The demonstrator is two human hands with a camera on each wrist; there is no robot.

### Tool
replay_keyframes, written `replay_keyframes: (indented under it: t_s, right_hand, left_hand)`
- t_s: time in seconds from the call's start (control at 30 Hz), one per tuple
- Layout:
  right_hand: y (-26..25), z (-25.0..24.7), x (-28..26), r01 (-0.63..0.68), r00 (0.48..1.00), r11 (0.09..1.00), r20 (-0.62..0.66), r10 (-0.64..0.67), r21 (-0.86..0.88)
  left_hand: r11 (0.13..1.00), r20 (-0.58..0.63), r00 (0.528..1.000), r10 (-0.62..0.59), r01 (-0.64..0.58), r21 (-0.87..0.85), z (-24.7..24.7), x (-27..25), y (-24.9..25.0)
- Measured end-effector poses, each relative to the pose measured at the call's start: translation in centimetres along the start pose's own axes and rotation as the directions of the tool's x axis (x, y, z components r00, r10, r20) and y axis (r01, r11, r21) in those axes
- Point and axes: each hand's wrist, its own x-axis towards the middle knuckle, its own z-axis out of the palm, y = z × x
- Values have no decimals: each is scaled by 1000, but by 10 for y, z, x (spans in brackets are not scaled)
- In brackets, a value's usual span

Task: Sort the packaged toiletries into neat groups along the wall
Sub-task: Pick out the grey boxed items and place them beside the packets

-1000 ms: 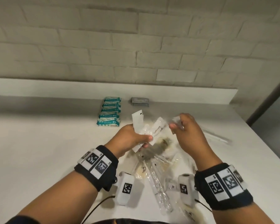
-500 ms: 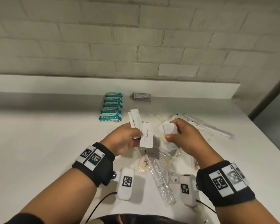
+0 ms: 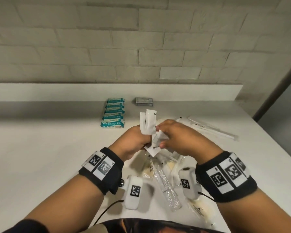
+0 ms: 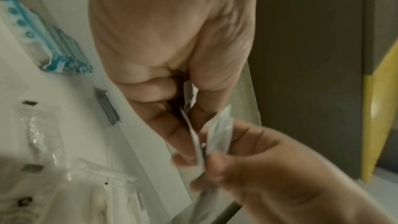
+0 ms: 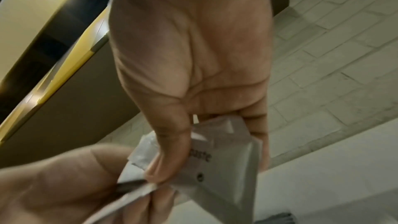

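Note:
My left hand grips a small bunch of white toothpaste sachets upright above the counter. My right hand pinches another white sachet and holds it against that bunch; the right wrist view shows the same sachet under my thumb. Teal soap packets lie in a row by the wall, with a grey stack of flat packets to their right. A loose pile of clear-wrapped items lies under my wrists.
Long white-wrapped toothbrushes lie at the right of the counter. A raised ledge runs along the brick wall. The counter's right edge slants down toward a dark doorway.
My right hand has moved left and brought its sachet up against the bunch in my left hand. The left hand's sachets now stand more upright.

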Motion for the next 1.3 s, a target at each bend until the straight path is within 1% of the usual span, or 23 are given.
replay_keyframes:
  t_s: [0.03,0.17,0.27,0.3,0.37,0.47,0.5,0.57,0.63,0.67,0.7,0.73,0.77,0.83,0.87,0.93,0.97,1.0,1.03,1.13,1.17,1.23,1.3]
  right_hand:
    - [-1,5,0,-14,1000,999,19,15,-36]
    - [5,21,-4,-105,994,989,-31,109,107]
    - [18,26,-5,-167,985,981,-19,170,102]
    - [23,25,-5,-192,979,968,-41,201,162]
    - [33,21,-6,-201,961,909,-106,255,364]
    - [39,9,-8,-85,915,777,-259,308,624]
    - [38,7,-8,-36,906,706,-275,321,707]
    - [35,3,-6,27,912,516,-233,338,856]
    - [36,-1,-3,28,925,343,-154,346,939]
    - [37,-3,-2,11,931,283,-113,346,959]
    - [39,-5,-1,-15,940,251,-72,334,968]
    - [39,-5,0,-53,950,252,-29,311,966]
    - [39,-4,0,-93,963,284,13,271,954]
    - [33,3,1,-161,980,360,106,168,919]
    - [29,8,1,-187,981,374,153,120,908]
    - [21,20,2,-222,975,364,210,74,905]
    - [19,26,3,-225,974,352,213,74,908]
    - [19,30,4,-222,975,342,202,94,913]
    - [20,33,5,-211,976,340,181,118,916]
    - [30,35,4,-185,975,384,118,191,905]
    - [34,35,4,-181,971,396,100,217,900]
    - [43,36,2,-177,959,385,70,276,906]
    - [50,36,1,-168,945,353,49,323,920]
  left_hand:
    - [1000,1,1000,-8,8,-24,1,-1,1]
    - [994,14,999,-40,41,-97,-2,-4,0]
    - [981,-22,997,-79,74,-182,-8,-7,-3]
    - [980,-19,997,-76,72,-187,-10,-8,-4]
    - [985,-21,998,-58,54,-165,-11,-10,-5]
    - [999,-121,992,-22,16,-49,-11,-9,-9]
    - [1000,-153,988,3,-1,14,-12,-7,-9]
    - [991,-188,980,62,-37,132,-11,-4,-7]
    - [970,-222,964,144,-93,227,-9,-2,-4]
    - [942,-236,947,216,-138,306,-9,-1,-3]
    - [894,-234,925,300,-187,408,-9,-1,-1]
    - [840,-216,902,375,-232,491,-9,-1,0]
    - [798,-189,882,432,-276,536,-9,-2,1]
    - [756,-143,853,503,-353,552,-6,-3,2]
    - [730,-127,833,539,-386,564,-5,-3,2]
    - [685,-108,803,586,-420,595,-1,-2,2]
    - [684,-110,805,583,-414,601,1,-1,1]
    - [699,-122,824,553,-379,607,2,0,0]
    - [729,-143,859,492,-317,607,3,0,0]
    - [797,-159,966,203,-68,600,-2,-1,-2]
    - [801,-140,984,109,-4,598,-4,-1,-4]
    - [833,-105,993,-46,96,544,-7,-1,-9]
    - [885,-105,987,-120,154,439,-7,1,-14]
